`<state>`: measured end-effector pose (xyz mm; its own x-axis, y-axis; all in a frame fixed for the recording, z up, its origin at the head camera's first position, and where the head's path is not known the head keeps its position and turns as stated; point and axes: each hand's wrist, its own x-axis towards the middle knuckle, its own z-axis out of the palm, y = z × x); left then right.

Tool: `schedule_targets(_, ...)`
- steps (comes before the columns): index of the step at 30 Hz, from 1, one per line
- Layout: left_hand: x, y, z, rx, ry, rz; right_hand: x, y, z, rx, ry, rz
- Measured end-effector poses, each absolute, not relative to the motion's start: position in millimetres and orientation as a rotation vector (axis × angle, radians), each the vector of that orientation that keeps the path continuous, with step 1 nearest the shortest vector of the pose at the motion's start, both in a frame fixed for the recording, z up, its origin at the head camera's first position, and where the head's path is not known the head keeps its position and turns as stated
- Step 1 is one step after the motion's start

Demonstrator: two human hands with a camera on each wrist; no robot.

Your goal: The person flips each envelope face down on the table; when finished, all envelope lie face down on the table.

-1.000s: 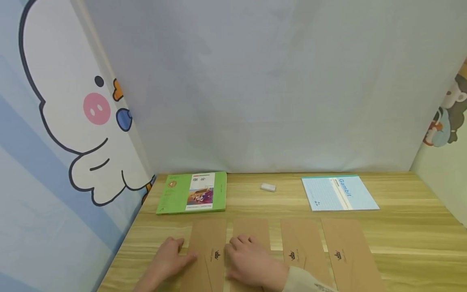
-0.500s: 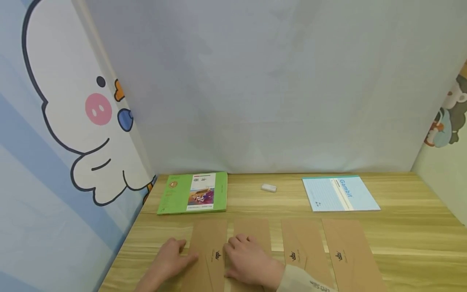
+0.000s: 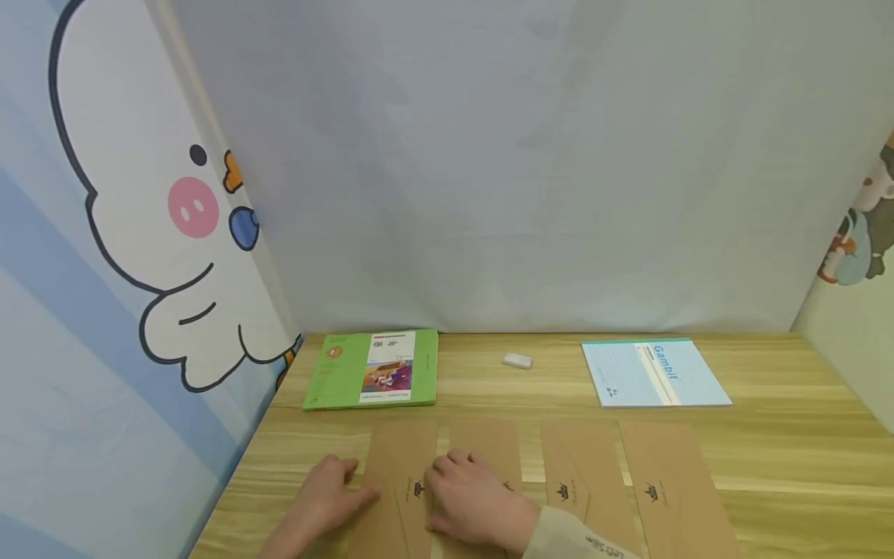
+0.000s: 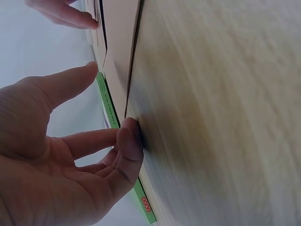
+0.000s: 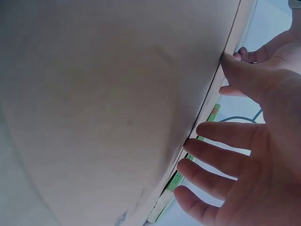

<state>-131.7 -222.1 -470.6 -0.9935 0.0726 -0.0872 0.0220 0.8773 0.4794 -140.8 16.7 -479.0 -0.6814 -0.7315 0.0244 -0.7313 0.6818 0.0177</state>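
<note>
Several brown kraft envelopes lie side by side on the table in the head view, with small black crown prints. My left hand [image 3: 321, 497] is at the left edge of the leftmost envelope [image 3: 398, 450]; its thumb reaches over that edge and its fingers rest on the wood. Across the second envelope [image 3: 489, 439] lies my right hand [image 3: 475, 497], its fingertips and thumb at the right edge of the leftmost envelope. In the right wrist view, the right fingers [image 5: 221, 155] are spread and loosely straight. The left fingers [image 4: 129, 146] bend a little, touching the tabletop in the left wrist view.
A green book [image 3: 342, 373] lies at the back left, behind the leftmost envelope. Back right is a light blue notebook [image 3: 656, 373], with a white eraser [image 3: 518, 361] between them. Two more envelopes, a third [image 3: 583, 458] and a fourth [image 3: 670, 466], lie to the right.
My right hand has slid slightly left, up to the leftmost envelope, and part of the second envelope's crown print now shows beside it. The left hand has hardly moved.
</note>
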Motion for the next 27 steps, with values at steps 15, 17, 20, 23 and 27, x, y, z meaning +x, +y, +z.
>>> schedule_targets(15,-135.0,-217.3,-479.0,0.095,2.961,0.805,-141.5,14.5,-473.1,1.267,-2.899,0.024)
schedule_targets(17,-135.3,-216.8,-479.7,0.087,2.964,0.811,-142.2,14.1,-471.7,1.264,-2.912,0.032)
schedule_targets(20,-135.7,-216.4,-481.1,0.085,2.975,0.828,-142.7,13.9,-471.7,1.265,-2.912,0.025)
schedule_targets(23,-136.1,-216.7,-482.5,0.086,2.985,0.843,-142.5,13.7,-472.0,1.262,-2.908,0.017)
schedule_targets(27,-137.1,-217.0,-483.1,0.093,2.994,0.853,-141.8,13.5,-470.9,1.254,-2.906,0.003)
